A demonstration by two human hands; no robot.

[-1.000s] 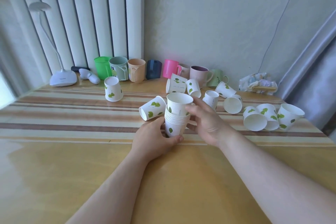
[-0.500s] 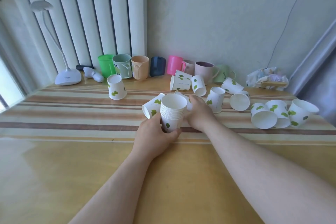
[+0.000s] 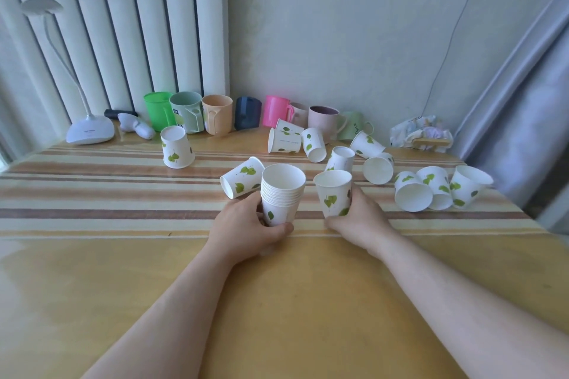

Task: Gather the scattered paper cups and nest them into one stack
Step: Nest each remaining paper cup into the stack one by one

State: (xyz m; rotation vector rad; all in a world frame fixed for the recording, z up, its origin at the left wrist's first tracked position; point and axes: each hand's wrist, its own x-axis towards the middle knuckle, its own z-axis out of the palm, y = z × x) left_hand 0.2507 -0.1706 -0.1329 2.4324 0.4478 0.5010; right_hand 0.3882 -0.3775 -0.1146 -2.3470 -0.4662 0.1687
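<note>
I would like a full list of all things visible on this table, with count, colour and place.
nested stack: one, white with green leaves, table centre
single cup: one, same print, upright beside the stack
loose paper cups: about eleven, scattered behind
plastic mugs: eight, mixed colours, along the wall
desk lamp: one, white, far left
crumpled packet: one, far right
table: striped, yellow
left hand: grips the stack
right hand: holds the single cup
</note>
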